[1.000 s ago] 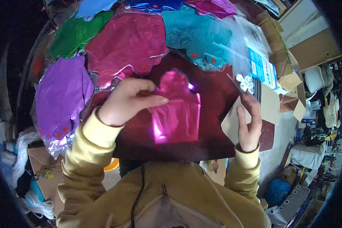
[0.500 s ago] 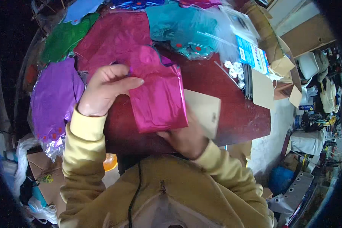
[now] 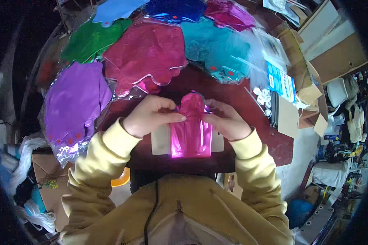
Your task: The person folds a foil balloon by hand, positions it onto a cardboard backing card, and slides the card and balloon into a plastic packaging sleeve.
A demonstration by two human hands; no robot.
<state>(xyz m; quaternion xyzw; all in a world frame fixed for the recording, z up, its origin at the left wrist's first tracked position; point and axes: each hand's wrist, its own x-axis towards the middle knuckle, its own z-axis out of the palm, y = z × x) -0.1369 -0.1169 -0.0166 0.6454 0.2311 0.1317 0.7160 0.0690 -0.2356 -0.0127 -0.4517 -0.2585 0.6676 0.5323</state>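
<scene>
- Here's the dark red table [image 3: 276,143], stretching right across the middle of the frame.
- Up top, a big crimson foil sheet [image 3: 147,53] sprawls left of centre, its lower edge scalloped.
- Purple sheet [image 3: 75,98] at the left, teal sheet [image 3: 214,45] at upper centre-right, green sheet [image 3: 92,43] at upper left: a bright spread!
- Over at the right, an open cardboard box [image 3: 313,92] leans its flaps outward.
- Low in the centre lies a beige card [image 3: 161,141], poking out on both sides of the foil above it.
- And there's the star, the pink foil piece [image 3: 191,141], shiny, round-topped, lower centre of the frame, in front of the card.
- Left hand [image 3: 149,116]: thumb and fingers pinching the foil's upper left corner.
- Right hand [image 3: 229,120]: thumb and fingers pinching the upper right corner, a matching grasp.
- Right of centre, a blue-and-white packet [image 3: 280,81] sits near the box.
- Just below it, small white rolls [image 3: 263,98] bunch together.
</scene>
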